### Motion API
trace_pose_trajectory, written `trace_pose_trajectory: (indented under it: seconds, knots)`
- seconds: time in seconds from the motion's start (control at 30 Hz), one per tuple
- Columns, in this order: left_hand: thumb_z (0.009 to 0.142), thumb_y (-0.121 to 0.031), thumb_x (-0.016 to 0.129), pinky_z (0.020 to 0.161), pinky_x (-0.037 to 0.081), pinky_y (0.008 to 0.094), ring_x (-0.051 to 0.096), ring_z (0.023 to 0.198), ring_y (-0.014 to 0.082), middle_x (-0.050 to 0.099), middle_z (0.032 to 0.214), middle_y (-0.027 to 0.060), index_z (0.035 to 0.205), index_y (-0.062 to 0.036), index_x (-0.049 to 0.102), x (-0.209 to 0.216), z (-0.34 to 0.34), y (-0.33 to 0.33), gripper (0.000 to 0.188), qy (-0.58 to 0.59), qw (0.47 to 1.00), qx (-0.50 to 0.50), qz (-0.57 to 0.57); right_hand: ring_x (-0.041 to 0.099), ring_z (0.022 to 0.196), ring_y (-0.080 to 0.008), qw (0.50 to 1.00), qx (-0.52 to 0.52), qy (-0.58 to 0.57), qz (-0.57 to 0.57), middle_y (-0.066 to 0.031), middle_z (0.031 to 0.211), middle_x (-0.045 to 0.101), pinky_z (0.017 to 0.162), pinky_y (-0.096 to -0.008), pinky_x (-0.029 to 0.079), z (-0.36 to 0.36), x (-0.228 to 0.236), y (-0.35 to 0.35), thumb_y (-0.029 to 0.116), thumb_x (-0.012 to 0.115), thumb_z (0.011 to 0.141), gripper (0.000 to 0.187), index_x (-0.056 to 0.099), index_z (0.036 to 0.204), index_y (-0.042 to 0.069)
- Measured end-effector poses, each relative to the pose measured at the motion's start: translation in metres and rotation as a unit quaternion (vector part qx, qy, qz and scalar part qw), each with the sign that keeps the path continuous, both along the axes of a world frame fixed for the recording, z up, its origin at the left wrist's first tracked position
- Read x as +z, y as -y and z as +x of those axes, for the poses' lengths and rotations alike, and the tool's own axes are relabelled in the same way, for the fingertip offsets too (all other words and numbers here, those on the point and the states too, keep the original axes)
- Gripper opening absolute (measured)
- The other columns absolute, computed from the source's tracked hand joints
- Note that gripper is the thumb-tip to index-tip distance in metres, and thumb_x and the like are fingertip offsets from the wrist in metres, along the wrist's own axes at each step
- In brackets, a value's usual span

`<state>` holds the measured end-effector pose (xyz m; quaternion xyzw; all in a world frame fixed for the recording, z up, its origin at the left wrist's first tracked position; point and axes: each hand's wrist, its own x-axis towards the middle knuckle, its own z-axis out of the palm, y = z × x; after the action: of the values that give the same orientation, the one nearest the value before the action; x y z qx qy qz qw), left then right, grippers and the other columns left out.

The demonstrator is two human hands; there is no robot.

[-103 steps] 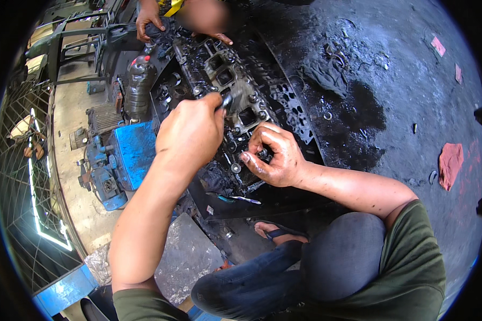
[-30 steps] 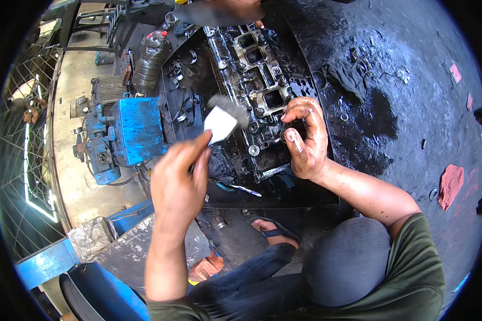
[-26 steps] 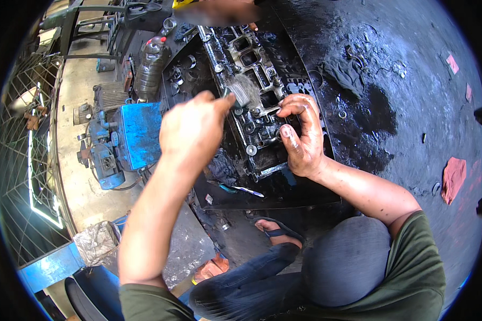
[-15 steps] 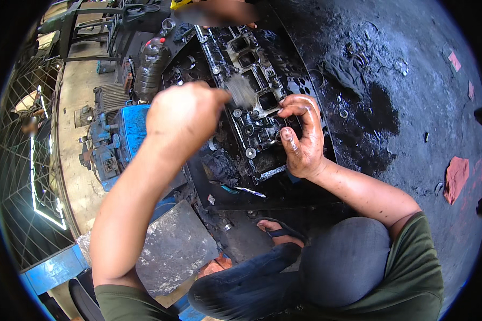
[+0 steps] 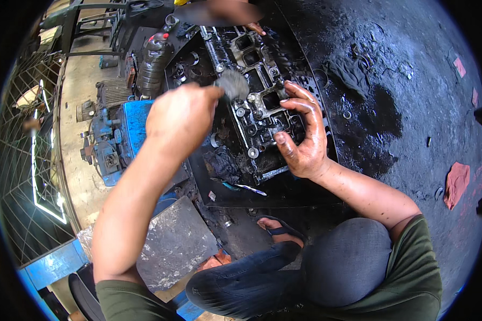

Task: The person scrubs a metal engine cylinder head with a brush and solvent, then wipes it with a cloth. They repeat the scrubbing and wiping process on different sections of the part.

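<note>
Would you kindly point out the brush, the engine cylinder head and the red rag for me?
brush (image 5: 231, 84), head view, on its blurred grey bristles.
engine cylinder head (image 5: 254, 115), head view, on its greasy upper face between the ports.
red rag (image 5: 456, 182), head view, on the middle of the cloth.

The person wears an olive-green short-sleeved shirt (image 5: 412, 278), dark blue denim trousers (image 5: 251, 281) and a dark flip-flop sandal (image 5: 281, 230) at six o'clock; both bare hands look oil-smeared.
</note>
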<state>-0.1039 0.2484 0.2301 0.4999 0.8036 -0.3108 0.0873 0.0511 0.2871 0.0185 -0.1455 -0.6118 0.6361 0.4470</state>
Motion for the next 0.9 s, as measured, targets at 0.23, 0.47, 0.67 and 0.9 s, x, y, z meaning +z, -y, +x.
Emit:
trace_pose_trajectory:
  seconds: [0.23,0.47,0.67,0.9]
  knots:
    - [0.1,-0.021,0.063,0.075,0.062,0.0506,0.076,0.087,0.0388,0.076,0.094,0.0175,0.116,-0.0182,0.077,-0.013,-0.007,0.018,0.022,-0.076,0.995,0.034,0.055,0.053,0.139,-0.0425,1.0,0.003,0.007,0.008,-0.0261,0.148,0.054,0.116,-0.0504,0.043,0.001,0.003,0.0,0.032,0.09,0.082,0.061,0.061,0.128,0.005]
    - [0.102,-0.025,0.065,0.073,0.06,0.052,0.075,0.084,0.0396,0.075,0.092,0.0179,0.118,-0.0201,0.077,-0.014,0.007,0.03,0.021,-0.035,0.993,0.09,0.068,0.054,0.137,-0.0409,1.0,0.001,0.008,0.007,-0.0255,0.145,0.056,0.114,-0.0496,0.044,0.0,0.003,0.0,0.031,0.09,0.081,0.061,0.061,0.128,0.004]
    - [0.102,-0.026,0.064,0.074,0.059,0.0536,0.073,0.085,0.0414,0.075,0.094,0.0174,0.12,-0.019,0.077,-0.022,0.014,0.023,0.023,-0.058,0.99,0.111,0.07,0.054,0.137,-0.0382,1.0,0.014,0.007,-0.003,-0.0245,0.144,0.056,0.116,-0.0497,0.041,0.0,0.001,0.003,0.031,0.084,0.088,0.057,0.058,0.129,0.003]
    - [0.101,-0.027,0.064,0.076,0.061,0.0506,0.076,0.088,0.0383,0.076,0.098,0.0158,0.118,-0.0216,0.078,-0.012,-0.016,0.037,0.022,-0.093,0.982,0.066,0.149,0.057,0.134,-0.0418,1.0,-0.008,-0.01,0.006,-0.0207,0.136,0.063,0.115,-0.0519,0.044,-0.004,0.002,0.002,0.026,0.089,0.081,0.055,0.062,0.124,0.004]
